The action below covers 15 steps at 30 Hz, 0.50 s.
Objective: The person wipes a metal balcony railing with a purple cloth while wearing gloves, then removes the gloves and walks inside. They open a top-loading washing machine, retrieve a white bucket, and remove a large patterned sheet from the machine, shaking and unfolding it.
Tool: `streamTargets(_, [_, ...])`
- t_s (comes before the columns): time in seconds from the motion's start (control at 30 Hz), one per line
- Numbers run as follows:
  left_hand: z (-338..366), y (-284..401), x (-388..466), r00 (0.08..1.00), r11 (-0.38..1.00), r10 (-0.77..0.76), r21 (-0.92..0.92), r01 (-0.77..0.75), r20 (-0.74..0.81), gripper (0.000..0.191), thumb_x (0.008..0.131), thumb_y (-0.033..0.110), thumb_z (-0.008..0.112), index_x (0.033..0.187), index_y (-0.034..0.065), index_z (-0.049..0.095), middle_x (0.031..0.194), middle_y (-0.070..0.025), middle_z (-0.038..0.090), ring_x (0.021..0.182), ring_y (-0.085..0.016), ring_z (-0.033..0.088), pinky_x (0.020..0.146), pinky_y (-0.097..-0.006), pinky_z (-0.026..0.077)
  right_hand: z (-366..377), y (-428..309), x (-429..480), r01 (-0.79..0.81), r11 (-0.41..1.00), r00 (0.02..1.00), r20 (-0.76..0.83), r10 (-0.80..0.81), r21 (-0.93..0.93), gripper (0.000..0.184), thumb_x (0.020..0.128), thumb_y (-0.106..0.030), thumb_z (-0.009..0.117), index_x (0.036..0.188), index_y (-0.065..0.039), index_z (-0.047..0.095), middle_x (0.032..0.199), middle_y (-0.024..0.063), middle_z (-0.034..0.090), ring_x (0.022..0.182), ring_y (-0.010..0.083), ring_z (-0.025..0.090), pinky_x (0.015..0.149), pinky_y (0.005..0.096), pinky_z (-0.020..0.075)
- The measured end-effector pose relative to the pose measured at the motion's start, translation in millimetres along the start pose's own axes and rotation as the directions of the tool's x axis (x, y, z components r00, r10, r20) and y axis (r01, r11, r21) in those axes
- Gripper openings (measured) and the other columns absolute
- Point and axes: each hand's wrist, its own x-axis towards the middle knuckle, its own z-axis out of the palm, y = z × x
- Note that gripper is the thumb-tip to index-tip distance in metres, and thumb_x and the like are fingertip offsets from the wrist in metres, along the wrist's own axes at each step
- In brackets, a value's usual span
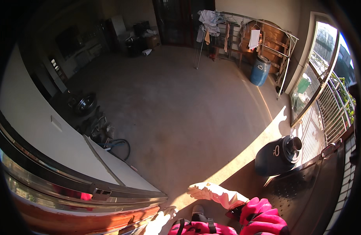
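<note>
My right hand point(202, 190), in a pale long-cuffed glove, hangs in sunlight over the floor, fingers extended and nothing visible in it. Lower down, my left hand point(169, 212) is strongly lit and also appears gloved. Its fingers look slightly apart, with no object seen in them. Beside it runs a reddish-brown sill point(89, 220) below a sliding window's metal frame point(133, 200). My shoe point(197, 209) shows on the concrete floor point(180, 117) between the hands. Off to the right stands a blue plastic drum point(268, 160) with a dark cylindrical object point(294, 144) on its lid.
A dark panel point(303, 188) with raised spots borders the right side. Beyond it is a glazed door point(308, 85) to a railed balcony. A hose point(128, 149) curls by the left wall. Farther back are another blue drum point(259, 72) and a metal drying rack point(284, 73).
</note>
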Motion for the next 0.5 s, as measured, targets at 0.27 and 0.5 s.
streamTargets(0.27, [13.8, 262.2, 47.3, 0.967, 0.858, 0.219, -0.448, -0.253, -0.127, 0.045, 0.102, 0.038, 0.046, 0.132, 0.0064, 0.059, 0.125, -0.0078, 0.066, 0.118, -0.021, 0.059, 0.102, -0.0277, 0.043, -6.5, -114.6, 137.8, -0.337, 0.83, 0.912, -0.063, 0.404, 0.445, 0.047, 0.1, -0.031, 0.056, 0.132, 0.002, 0.051, 0.137, 0.0183, 0.053, 0.127, 0.0321, 0.052, 0.111, 0.0442, 0.0402])
streamTargets(0.5, [-31.6, 391.5, 166.9, 0.57, 0.524, 0.819, 0.319, -0.789, 0.063, 0.046, 0.104, 0.035, 0.047, 0.137, 0.0029, 0.052, 0.133, -0.0144, 0.06, 0.124, -0.028, 0.055, 0.104, -0.0355, 0.043, -61.7, -247.3, 189.4, -0.357, 0.857, 0.865, -0.213, 0.453, 0.372, 0.055, 0.096, -0.036, 0.06, 0.135, 0.001, 0.05, 0.141, 0.0219, 0.05, 0.129, 0.0358, 0.049, 0.115, 0.0477, 0.034])
